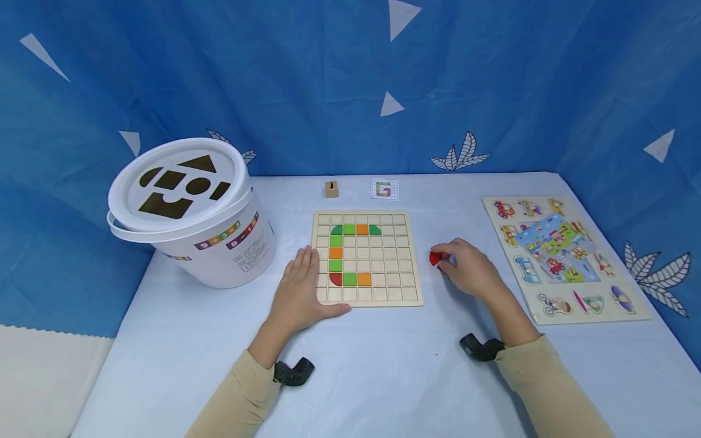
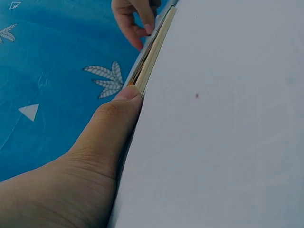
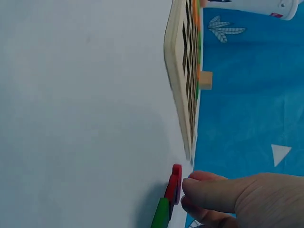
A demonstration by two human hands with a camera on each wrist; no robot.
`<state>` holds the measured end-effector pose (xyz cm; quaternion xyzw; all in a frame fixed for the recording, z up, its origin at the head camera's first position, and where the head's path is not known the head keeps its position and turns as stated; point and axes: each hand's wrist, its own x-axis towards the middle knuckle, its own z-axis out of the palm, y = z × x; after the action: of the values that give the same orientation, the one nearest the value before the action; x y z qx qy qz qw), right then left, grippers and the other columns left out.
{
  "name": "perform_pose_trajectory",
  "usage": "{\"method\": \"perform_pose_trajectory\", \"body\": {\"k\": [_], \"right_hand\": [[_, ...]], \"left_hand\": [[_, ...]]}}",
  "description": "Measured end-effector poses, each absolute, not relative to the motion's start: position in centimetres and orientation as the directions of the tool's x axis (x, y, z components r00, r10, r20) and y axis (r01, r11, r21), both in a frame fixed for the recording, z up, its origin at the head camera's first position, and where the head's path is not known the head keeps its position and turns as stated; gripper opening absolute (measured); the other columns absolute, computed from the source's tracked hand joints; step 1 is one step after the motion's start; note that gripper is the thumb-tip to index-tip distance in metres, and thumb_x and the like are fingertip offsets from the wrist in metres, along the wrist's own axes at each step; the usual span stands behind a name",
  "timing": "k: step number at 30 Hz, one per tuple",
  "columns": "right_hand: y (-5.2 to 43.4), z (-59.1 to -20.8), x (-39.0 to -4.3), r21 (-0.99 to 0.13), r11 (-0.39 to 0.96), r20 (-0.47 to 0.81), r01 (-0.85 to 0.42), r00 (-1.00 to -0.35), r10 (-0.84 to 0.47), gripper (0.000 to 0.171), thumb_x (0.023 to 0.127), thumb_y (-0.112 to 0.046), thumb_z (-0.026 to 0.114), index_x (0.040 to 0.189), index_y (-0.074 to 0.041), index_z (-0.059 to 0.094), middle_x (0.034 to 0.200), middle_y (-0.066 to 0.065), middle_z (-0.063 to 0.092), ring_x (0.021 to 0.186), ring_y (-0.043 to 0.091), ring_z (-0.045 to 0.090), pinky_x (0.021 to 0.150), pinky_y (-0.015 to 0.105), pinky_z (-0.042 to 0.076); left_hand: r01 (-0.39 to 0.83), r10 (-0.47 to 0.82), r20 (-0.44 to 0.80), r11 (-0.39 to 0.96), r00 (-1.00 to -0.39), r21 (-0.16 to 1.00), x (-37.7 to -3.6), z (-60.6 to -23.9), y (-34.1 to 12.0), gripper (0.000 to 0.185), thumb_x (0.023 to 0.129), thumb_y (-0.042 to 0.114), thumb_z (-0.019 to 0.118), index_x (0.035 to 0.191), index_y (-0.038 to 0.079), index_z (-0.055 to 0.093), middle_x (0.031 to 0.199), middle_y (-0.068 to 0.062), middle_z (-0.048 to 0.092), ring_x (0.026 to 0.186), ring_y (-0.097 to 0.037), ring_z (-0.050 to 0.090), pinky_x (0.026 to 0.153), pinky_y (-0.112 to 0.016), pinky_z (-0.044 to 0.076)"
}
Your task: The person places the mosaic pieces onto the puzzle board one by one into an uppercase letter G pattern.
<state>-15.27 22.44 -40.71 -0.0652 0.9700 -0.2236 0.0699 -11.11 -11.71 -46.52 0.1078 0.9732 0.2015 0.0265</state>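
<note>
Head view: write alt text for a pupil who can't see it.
A person's right hand pinches a red piece beside a wooden grid board holding coloured tiles; the left hand touches the board's edge. A white bucket stands at left.

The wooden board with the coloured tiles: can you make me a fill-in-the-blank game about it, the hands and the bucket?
1. The wooden board has ____ orange tiles on it.
2. The left hand sets its ____ against the near edge of the board.
3. The person's ____ hand holds a red piece.
4. The bucket has a lid coloured ____.

Missing words: three; thumb; right; white.
</note>
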Motion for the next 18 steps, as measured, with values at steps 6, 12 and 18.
{"method": "perform_pose_trajectory", "body": {"k": [6, 12, 18], "right_hand": [[22.8, -40.9, -15.6, -0.438, 0.894, -0.110, -0.096, -0.981, -0.159, 0.030, 0.091, -0.013, 0.071, 0.121, -0.012, 0.071, 0.107, 0.011, 0.065, 0.097, 0.028, 0.059, 0.082, 0.044, 0.052], [22.9, -41.1, -16.2, -0.443, 0.889, -0.120, -0.112, -0.976, -0.183, 0.027, 0.091, -0.015, 0.071, 0.118, -0.012, 0.072, 0.107, 0.010, 0.065, 0.098, 0.027, 0.058, 0.086, 0.046, 0.052], [23.2, -41.2, -16.9, -0.478, 0.875, -0.156, -0.082, -0.972, -0.176, 0.026, 0.091, -0.016, 0.071, 0.117, -0.013, 0.072, 0.106, 0.010, 0.063, 0.098, 0.027, 0.054, 0.086, 0.044, 0.050]], "left_hand": [[0.202, 0.223, -0.007, 0.897, -0.975, 0.394, -11.1, -46.6, -11.8, 0.135, 0.065, 0.085, 0.063, 0.159, 0.003, 0.012, 0.168, -0.011, 0.008, 0.157, -0.026, 0.004, 0.126, -0.049, 0.012], [0.205, 0.221, 0.006, 0.894, -0.975, 0.399, -10.9, -46.6, -11.8, 0.135, 0.065, 0.084, 0.065, 0.158, 0.002, 0.013, 0.168, -0.012, 0.009, 0.157, -0.027, 0.006, 0.126, -0.050, 0.013], [0.213, 0.226, 0.016, 0.893, -0.974, 0.397, -11.1, -46.6, -11.7, 0.135, 0.065, 0.084, 0.065, 0.158, 0.001, 0.013, 0.168, -0.013, 0.009, 0.157, -0.028, 0.006, 0.126, -0.051, 0.013]]}}
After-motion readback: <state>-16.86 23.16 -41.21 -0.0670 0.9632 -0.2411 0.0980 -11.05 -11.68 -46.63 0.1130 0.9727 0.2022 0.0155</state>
